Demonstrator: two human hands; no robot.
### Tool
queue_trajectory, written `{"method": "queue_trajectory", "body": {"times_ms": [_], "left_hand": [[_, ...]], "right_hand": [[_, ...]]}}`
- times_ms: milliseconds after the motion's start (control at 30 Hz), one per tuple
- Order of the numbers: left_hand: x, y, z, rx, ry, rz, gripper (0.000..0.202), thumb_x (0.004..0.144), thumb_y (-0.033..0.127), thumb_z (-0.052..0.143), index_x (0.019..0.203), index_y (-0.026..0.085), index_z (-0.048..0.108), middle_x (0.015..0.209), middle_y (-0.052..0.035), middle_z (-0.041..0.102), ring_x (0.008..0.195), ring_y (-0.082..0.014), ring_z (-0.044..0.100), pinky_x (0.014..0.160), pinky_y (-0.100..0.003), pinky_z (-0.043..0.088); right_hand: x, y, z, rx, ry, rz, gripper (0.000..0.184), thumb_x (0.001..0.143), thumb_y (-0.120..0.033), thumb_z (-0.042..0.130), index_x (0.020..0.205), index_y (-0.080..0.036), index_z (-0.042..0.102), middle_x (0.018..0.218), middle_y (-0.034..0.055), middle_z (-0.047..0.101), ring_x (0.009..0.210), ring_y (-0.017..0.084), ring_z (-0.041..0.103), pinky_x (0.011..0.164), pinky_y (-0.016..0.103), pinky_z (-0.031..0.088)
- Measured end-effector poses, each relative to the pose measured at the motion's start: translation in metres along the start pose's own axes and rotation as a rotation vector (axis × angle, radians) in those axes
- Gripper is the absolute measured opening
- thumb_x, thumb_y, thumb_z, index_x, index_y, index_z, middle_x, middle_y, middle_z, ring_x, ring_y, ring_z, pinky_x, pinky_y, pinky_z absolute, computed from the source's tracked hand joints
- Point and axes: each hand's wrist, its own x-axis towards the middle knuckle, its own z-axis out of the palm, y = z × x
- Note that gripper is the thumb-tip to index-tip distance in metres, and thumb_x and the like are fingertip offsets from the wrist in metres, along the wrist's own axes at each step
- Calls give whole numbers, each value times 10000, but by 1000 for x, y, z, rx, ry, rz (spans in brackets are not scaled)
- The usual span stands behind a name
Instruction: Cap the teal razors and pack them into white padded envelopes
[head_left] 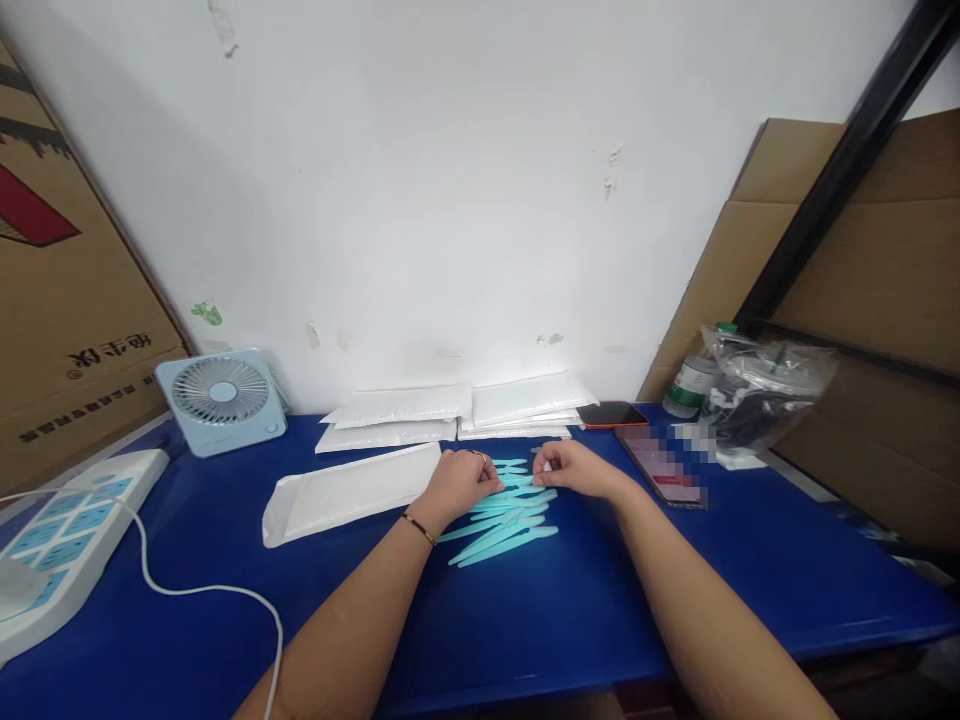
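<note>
Several slim turquoise plastic sticks (501,543), each with a tapered end and a shaped end, lie in a loose row on the blue table. My left hand (463,482) is closed over the far part of the row, thumb and fingertips pinched at the left end of one stick. Opposite it, my right hand (564,470) is curled, its fingertips pinched at the right end of what looks like the same stick. Parts of the sticks are covered by my fingers. A white padded mailer (352,492) lies flat just left of my left hand.
White mailers (397,408) are stacked against the wall. A light blue fan (223,400) and a power strip (82,540) with a white cable stand left. At right are two phones (613,415), a bottle (688,385) and a plastic-wrapped item (765,390).
</note>
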Motion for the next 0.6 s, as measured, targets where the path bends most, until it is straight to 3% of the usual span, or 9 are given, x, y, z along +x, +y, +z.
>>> {"method": "queue_trajectory", "body": {"times_ms": [167,300,600], "left_hand": [[4,-3,-1,17,76,-70,186,780,389,581,740,219,644,784,8,689,763,-165,605,796,-310,365],[3,-2,2,20,161,-56,176,751,357,620,877,236,643,910,-3,677,894,-191,591,812,-316,364],[-1,1,5,5,-14,36,162,715,409,652,711,248,672,735,31,670,748,-160,592,762,-292,345]], "right_hand": [[-3,19,-22,-15,134,107,252,653,-388,686,708,-142,671,594,5,607,532,107,480,489,212,331],[-2,22,-19,-84,209,77,237,660,-388,682,727,-160,681,616,5,611,557,113,492,508,213,345],[1,-2,6,-138,-72,-3,165,663,-330,683,709,-174,660,665,1,577,592,129,501,526,225,356]]}}
